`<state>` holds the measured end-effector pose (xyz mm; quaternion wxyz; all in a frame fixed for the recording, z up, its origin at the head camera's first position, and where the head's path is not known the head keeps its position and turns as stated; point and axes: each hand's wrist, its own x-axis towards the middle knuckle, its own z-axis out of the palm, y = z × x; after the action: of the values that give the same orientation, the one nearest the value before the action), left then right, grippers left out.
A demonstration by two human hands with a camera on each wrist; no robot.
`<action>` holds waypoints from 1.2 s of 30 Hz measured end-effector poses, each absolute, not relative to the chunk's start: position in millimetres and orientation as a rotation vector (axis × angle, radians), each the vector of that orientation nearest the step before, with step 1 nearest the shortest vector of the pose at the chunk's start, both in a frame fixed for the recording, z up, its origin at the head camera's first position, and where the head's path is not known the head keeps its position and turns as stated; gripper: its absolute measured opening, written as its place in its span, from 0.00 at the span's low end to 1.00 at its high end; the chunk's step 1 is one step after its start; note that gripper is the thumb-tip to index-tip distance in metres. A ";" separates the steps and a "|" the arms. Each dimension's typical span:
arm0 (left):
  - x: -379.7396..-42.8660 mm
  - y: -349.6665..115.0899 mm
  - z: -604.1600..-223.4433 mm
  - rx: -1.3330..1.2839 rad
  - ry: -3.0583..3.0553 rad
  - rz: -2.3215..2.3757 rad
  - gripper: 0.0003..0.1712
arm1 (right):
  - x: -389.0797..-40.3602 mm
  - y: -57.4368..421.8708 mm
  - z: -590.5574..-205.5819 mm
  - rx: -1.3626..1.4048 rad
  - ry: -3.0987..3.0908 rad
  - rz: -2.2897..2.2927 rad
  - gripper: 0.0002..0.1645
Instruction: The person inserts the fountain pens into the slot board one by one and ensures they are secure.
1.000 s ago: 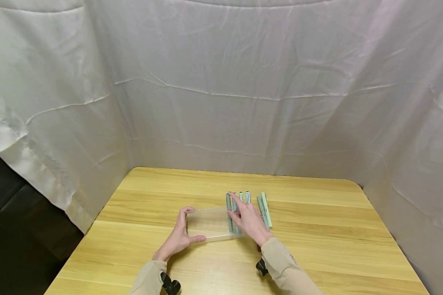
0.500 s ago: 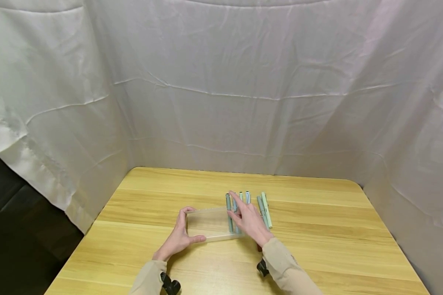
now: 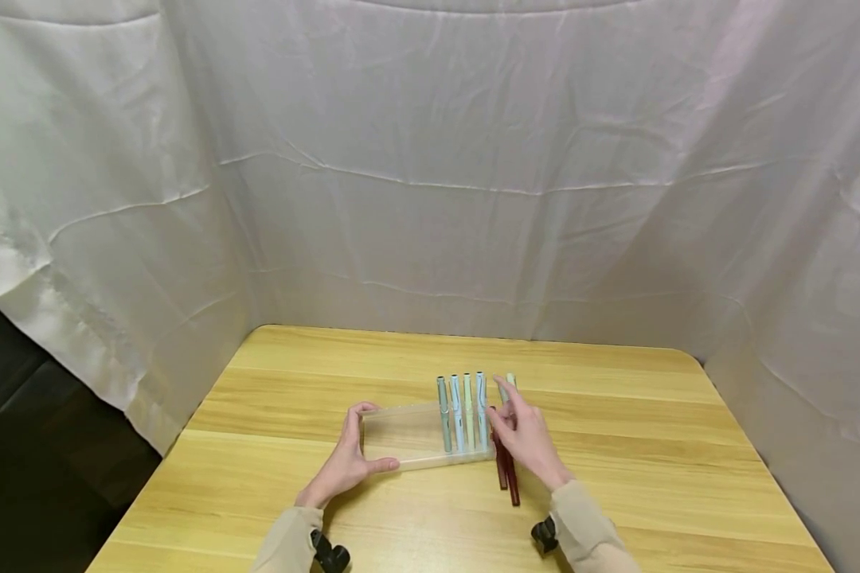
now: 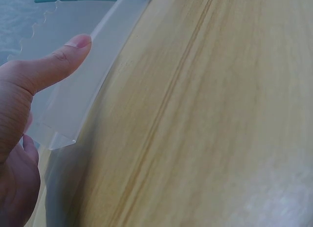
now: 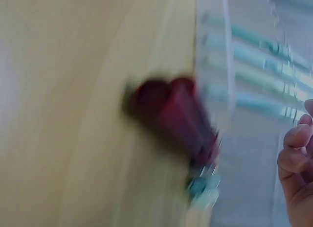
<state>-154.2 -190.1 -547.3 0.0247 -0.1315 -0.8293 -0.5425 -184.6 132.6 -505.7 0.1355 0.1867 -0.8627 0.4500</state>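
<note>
My left hand (image 3: 344, 469) holds the left end of a clear plastic pen tray (image 3: 404, 436), its thumb (image 4: 63, 60) along the front wall. Scalloped notches line the tray's far edge in the left wrist view. Across the tray's right part lie a grey-green pen (image 3: 445, 418), a blue pen (image 3: 457, 418), a pale green pen (image 3: 469, 414) and a light blue pen (image 3: 482, 406), side by side. My right hand (image 3: 533, 446) hovers just right of the tray, fingers loosely bent with nothing between them. Beneath it lie dark red pens (image 3: 512, 484), blurred in the right wrist view.
Past the right fingertips, another pale green pen (image 3: 512, 380) pokes out, with a grey-green one mostly hidden beside it. The wooden table (image 3: 616, 446) stretches to both sides. Grey curtains (image 3: 430, 239) enclose its back and sides.
My right hand has left the pens in the tray and shifted right over the loose pens, uncovering the row and the dark red pens. The left hand and tray stay put.
</note>
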 end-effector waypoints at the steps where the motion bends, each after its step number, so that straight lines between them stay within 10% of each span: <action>1: -154.2 -190.0 -547.3 -0.410 -2.564 -1.681 0.55 | -185.5 139.5 -507.9 0.496 -2.508 1.328 0.35; 36: -153.4 -189.9 -546.3 -0.402 -2.567 -1.697 0.55 | -205.4 197.8 -538.2 0.002 -2.848 1.562 0.37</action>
<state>-153.4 -189.9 -546.3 0.0189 -0.1294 -0.8270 -0.5468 -205.4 197.8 -538.2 -0.0534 0.0007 -0.8755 0.4803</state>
